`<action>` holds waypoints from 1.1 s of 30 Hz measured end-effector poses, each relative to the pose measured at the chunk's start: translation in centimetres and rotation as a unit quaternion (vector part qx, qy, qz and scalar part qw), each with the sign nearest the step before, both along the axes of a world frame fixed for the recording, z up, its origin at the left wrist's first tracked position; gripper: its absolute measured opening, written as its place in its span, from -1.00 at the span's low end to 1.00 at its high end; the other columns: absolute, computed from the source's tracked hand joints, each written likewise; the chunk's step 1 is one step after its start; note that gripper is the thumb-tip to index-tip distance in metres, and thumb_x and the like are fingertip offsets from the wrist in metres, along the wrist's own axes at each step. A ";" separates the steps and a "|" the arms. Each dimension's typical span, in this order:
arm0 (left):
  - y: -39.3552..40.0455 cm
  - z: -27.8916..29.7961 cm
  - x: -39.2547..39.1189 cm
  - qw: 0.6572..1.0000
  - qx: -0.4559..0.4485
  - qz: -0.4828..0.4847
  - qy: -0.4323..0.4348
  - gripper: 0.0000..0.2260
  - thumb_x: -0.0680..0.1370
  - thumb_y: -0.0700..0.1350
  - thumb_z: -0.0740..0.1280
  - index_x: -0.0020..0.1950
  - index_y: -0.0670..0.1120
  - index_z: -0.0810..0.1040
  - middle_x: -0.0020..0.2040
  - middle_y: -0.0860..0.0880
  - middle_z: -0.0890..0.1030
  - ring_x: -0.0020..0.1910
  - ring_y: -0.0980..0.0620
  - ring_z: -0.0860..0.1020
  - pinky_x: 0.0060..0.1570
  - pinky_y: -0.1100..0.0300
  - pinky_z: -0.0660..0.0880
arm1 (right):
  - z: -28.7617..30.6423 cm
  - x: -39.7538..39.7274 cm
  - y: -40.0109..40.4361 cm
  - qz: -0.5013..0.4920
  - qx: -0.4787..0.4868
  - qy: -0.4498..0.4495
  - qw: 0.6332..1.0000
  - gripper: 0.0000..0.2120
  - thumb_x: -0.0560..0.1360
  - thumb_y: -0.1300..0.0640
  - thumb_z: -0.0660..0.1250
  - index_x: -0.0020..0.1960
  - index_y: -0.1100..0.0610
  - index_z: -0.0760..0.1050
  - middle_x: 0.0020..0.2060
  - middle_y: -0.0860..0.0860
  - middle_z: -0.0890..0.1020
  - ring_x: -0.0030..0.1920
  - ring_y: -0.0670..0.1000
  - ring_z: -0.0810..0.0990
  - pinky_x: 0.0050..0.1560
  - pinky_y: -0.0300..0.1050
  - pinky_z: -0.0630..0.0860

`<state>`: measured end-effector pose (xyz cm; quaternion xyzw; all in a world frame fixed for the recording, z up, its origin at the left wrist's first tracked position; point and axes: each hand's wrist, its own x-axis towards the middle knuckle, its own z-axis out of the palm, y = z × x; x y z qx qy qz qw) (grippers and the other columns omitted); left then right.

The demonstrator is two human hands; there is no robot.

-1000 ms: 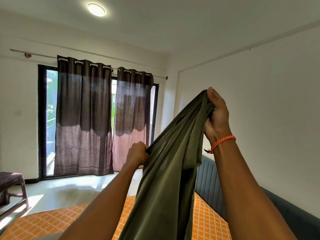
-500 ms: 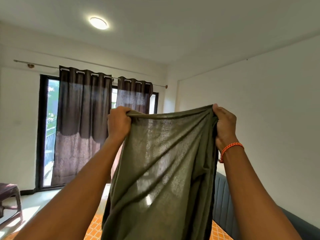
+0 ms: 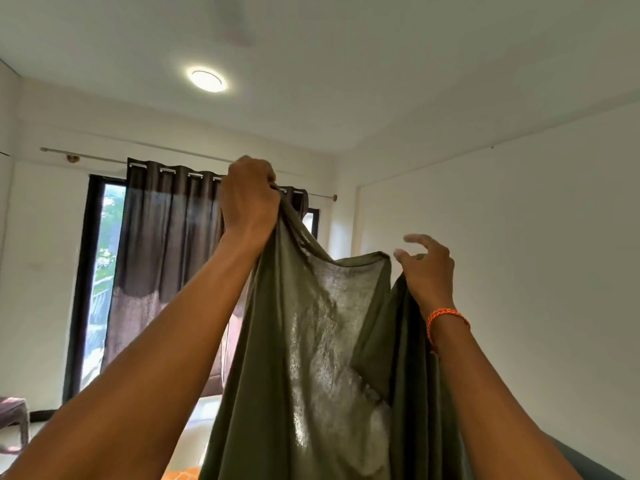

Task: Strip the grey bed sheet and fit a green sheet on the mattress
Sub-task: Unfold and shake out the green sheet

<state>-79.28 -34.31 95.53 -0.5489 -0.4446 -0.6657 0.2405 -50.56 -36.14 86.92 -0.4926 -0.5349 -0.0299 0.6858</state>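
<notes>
Two bare forearms rise from the bottom of the head view, one on each side of a thin olive-green fabric sheet (image 3: 311,358) that hangs between them. Its long axis runs vertically, from the raised hands down past the lower frame edge. A sliver of orange checked mattress cover (image 3: 180,474) shows at the bottom, below and to the left of the hanging cloth.

Left hand (image 3: 247,202): highest point in view, fingers curled tight round a bunched corner of the sheet, carrying its weight.

Right hand (image 3: 427,268): lower, wearing an orange braided wrist cord (image 3: 446,318). Fingers are spread and loosely hooked. The top hem sags from the left fist down toward it and ends just beside its fingertips. Whether the palm traps the fold draped below it cannot be told.

Judgement: the next grip falls to the right hand, since the free hem lies immediately to its left at finger height. The grey sheet is not in view.

Farther back: dark brown eyelet curtains (image 3: 166,254) on a rod, with a round ceiling lamp (image 3: 207,80) above.
</notes>
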 end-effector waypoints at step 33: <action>2.0 -12.7 2.0 0.942 -0.200 -0.263 -0.057 -0.91 0.46 -0.20 0.55 -0.20 -0.02 0.76 -0.31 0.04 0.69 -0.32 0.16 0.59 -0.40 0.45 0.39 | 3.2 -5.6 -4.9 -0.158 0.085 -0.108 0.978 -0.75 0.59 0.16 0.30 0.10 -0.02 0.73 0.05 0.01 0.74 0.05 0.10 0.68 -0.05 -0.16 0.42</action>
